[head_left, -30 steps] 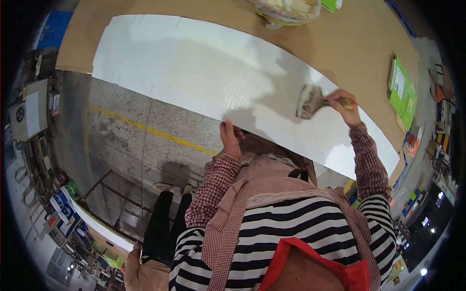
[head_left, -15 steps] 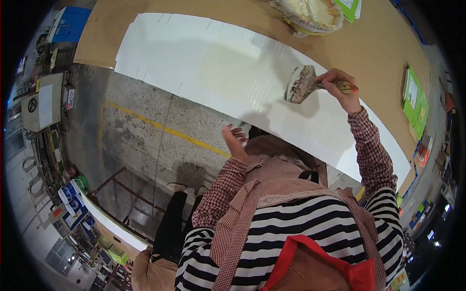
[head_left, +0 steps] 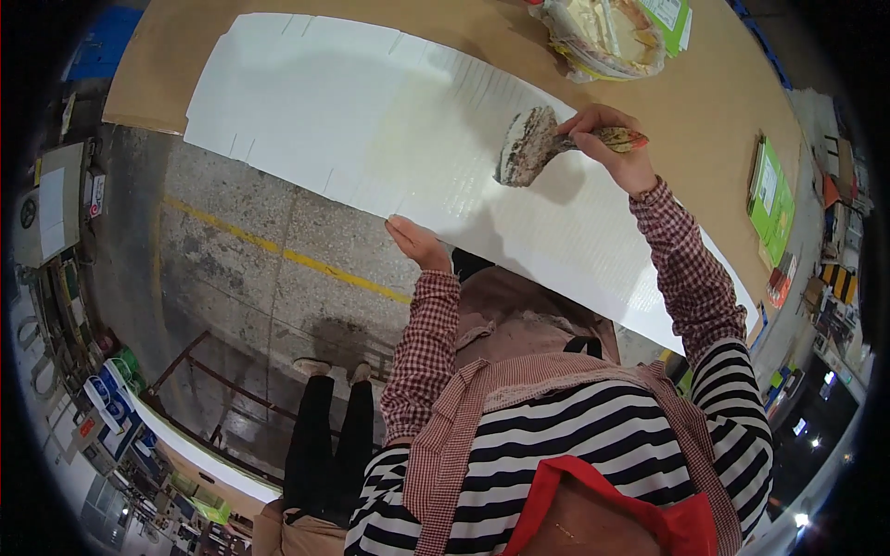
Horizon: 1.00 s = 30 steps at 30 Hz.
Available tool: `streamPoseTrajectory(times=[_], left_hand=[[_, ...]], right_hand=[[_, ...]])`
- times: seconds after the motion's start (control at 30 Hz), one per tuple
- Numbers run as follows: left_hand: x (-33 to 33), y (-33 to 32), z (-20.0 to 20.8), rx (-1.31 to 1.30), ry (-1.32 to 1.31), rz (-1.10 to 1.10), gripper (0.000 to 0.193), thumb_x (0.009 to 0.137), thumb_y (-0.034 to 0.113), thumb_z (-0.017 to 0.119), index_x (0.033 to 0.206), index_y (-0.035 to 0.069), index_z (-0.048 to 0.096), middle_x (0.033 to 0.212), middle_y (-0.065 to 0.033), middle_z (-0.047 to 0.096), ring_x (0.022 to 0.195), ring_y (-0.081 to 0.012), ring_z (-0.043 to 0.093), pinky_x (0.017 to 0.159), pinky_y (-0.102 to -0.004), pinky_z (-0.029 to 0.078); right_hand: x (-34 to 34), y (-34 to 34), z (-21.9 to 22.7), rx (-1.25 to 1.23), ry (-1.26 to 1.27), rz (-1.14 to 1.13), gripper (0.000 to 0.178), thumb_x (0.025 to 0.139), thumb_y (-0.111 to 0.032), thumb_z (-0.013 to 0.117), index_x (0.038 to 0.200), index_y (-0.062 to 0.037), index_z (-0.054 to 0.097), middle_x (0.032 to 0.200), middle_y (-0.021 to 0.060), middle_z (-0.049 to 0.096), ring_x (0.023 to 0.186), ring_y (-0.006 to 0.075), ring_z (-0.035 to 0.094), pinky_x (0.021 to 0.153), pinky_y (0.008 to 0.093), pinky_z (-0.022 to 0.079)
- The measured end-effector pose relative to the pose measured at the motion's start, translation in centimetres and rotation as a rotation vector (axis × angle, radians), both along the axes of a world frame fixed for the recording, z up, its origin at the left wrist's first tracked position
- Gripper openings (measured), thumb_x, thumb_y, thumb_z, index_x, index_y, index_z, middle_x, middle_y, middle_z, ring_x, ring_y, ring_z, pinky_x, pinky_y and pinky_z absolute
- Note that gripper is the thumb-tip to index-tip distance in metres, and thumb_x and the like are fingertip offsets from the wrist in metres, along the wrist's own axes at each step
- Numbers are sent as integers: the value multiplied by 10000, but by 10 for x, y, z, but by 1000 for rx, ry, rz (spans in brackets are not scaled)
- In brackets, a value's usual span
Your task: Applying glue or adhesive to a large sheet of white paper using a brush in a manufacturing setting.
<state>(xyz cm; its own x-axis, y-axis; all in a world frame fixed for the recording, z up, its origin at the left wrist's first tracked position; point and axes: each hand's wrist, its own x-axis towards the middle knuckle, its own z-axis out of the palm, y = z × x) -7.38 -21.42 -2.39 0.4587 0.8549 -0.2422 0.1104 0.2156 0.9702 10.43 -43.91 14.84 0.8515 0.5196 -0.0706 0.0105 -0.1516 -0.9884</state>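
A long white sheet of cardboard [head_left: 306,102], slit along its edges, lies across the table, with a wet sheen on its middle and right part. My right hand [head_left: 616,148] grips the mottled handle of a wide paintbrush [head_left: 528,148], its bristles caked with whitish matter and low over the sheet. Whether the bristles touch it I cannot tell for sure. My left hand [head_left: 422,245] is at the sheet's near edge, fingers stretched out, fingertips at or against that edge. At the far side stands a plastic-lined tub [head_left: 604,37] of cream-coloured paste with a stick in it.
Brown board [head_left: 723,157] covers the table under the sheet. Green printed packs [head_left: 771,193] lie at the right and beside the tub. Below the near edge is a concrete floor with a yellow line [head_left: 320,266]. Another person's dark-trousered legs [head_left: 315,435] show at the lower left.
My right hand and the brush have moved left over the sheet. My left hand has risen and shifted left to the sheet's near edge. The whole view has shifted slightly.
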Motion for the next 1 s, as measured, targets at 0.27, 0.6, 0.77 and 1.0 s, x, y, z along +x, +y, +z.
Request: streamPoseTrajectory(times=[0.27, 0.6, 0.77, 1.0], left_hand=[[6, -1, 1, -7, 117, 27, 598, 998, 325, 279, 1341, -157, 198, 1366, -317, 292, 1275, -327, 321, 1068, -365, 241], [4, 1, 0, 28, 125, 35, 582, 995, 332, 277, 1306, -159, 243, 1293, -337, 362, 1201, -359, 388, 1025, -366, 289], [6, -3, 10, 37, 148, 0, 507, 1000, 315, 265, 1197, -148, 333, 1079, -249, 459, 975, -274, 443, 921, -337, 346], [1, -1, 2, 49, 136, 57, 480, 1002, 304, 263, 1169, -138, 342, 986, -212, 455, 909, -245, 421, 887, -324, 352]], right_hand=[[19, 57, -20, 54, -121, 16, 46, 823, -33, 601, 840, 6, 583, 923, 86, 641, 841, 106, 573, 736, 233, 470], [19, 57, -4, -124, -41, 14, 65, 812, -46, 612, 852, 5, 609, 878, 66, 654, 835, 109, 587, 762, 234, 462], [27, 71, -18, -136, -4, -61, 81, 814, -67, 611, 837, 10, 602, 898, 85, 666, 836, 110, 588, 751, 243, 470], [23, 77, -8, -64, -56, -57, 64, 800, -54, 611, 808, 8, 602, 850, 69, 655, 778, 99, 567, 720, 239, 465]])
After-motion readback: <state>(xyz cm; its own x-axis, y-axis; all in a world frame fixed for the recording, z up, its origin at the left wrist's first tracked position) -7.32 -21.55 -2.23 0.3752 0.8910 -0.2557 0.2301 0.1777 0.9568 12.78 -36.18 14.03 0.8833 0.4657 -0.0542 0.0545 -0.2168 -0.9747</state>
